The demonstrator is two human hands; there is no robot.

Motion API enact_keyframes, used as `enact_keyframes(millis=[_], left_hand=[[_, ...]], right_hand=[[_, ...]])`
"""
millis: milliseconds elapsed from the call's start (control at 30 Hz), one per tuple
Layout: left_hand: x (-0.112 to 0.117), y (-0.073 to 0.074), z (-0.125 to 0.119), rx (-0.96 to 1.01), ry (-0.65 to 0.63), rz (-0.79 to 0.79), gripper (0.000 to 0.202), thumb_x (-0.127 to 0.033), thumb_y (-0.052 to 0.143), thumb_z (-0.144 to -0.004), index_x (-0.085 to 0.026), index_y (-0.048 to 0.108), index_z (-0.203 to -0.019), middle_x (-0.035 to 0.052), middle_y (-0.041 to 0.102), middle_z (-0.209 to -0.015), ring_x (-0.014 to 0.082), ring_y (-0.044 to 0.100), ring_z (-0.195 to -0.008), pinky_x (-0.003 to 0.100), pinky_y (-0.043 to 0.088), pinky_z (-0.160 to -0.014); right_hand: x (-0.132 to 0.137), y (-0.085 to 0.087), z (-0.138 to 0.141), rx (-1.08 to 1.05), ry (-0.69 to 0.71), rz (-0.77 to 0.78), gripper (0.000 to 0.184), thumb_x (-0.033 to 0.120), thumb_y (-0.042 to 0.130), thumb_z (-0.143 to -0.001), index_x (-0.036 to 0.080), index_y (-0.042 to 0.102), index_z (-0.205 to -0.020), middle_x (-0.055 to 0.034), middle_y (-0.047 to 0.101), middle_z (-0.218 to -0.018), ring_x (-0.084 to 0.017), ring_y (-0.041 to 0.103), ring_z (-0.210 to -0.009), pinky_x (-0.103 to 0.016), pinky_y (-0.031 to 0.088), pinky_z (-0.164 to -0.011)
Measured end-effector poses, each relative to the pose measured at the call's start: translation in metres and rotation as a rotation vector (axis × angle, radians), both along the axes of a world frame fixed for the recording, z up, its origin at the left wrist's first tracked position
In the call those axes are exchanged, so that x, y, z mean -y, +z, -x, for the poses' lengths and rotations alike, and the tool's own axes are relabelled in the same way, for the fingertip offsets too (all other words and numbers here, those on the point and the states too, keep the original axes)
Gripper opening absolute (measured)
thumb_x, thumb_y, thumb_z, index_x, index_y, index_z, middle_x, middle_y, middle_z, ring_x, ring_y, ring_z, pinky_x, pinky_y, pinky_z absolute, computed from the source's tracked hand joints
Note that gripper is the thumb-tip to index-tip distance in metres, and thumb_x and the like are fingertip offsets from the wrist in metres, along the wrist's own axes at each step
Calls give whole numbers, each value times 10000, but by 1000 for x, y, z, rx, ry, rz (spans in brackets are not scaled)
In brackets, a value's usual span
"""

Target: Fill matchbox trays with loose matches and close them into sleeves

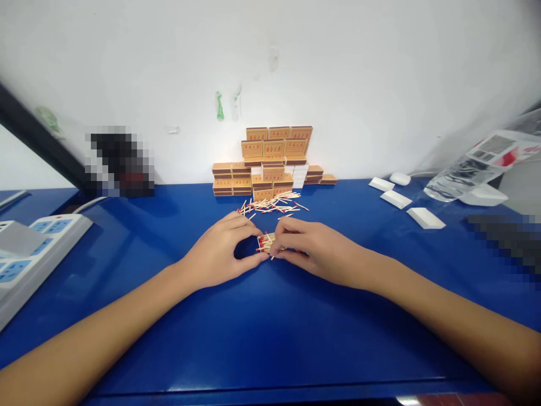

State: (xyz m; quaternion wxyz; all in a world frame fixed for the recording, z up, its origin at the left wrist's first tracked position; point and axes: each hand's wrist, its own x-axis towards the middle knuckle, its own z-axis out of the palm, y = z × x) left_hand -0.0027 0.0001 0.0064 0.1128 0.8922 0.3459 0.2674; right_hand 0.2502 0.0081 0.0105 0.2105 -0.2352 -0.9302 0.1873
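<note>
On the blue table lies a small matchbox tray [258, 241] filled with red-headed matches [266, 241]. The thumb and fingertips of my left hand [224, 245] close on the tray's left end. My right hand [315, 245] bends over its right end, fingers pinched at the matches there; one stick pokes out by the thumb. That hand hides much of the tray. Just beyond both hands is a loose heap of matches [270, 204], lying at mixed angles. Behind it, orange matchboxes [273, 148] are stacked in tiers against the wall.
White power strips [63, 225] stand at the left. To the right are several white wedge-shaped pieces [426, 218], a white earbud-style case [400, 179] and a clear plastic bottle [460, 169] lying on its side. The white wall [169, 67] bounds the table [270, 338] at the back.
</note>
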Motion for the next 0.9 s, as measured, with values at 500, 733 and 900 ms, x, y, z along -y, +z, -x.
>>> enact_keyframes(millis=[500,733,900], left_hand=[[0,0,0,-7,-13,2,225,-360,736,-945,-205,710,-1105,60,741,-1054,228,677,-984,449,522,-986],[0,-1,2,-7,-12,-4,243,-376,742,-936,-225,720,-1124,60,745,-1060,242,663,-993,443,533,-944],[3,4,2,-25,50,-20,303,-423,756,-908,-212,701,-1118,57,737,-1031,244,639,-978,416,532,-878]], right_hand=[[-4,3,0,-53,-152,-45,113,222,601,-1030,210,699,-1084,-64,672,-1037,-173,623,-865,-298,468,-740],[-7,18,-13,100,-215,-106,87,215,626,-975,198,703,-1013,-47,689,-923,-170,589,-753,-306,422,-680],[-8,17,-11,144,-206,-56,89,199,627,-972,200,714,-991,-31,723,-892,-162,601,-728,-306,423,-694]])
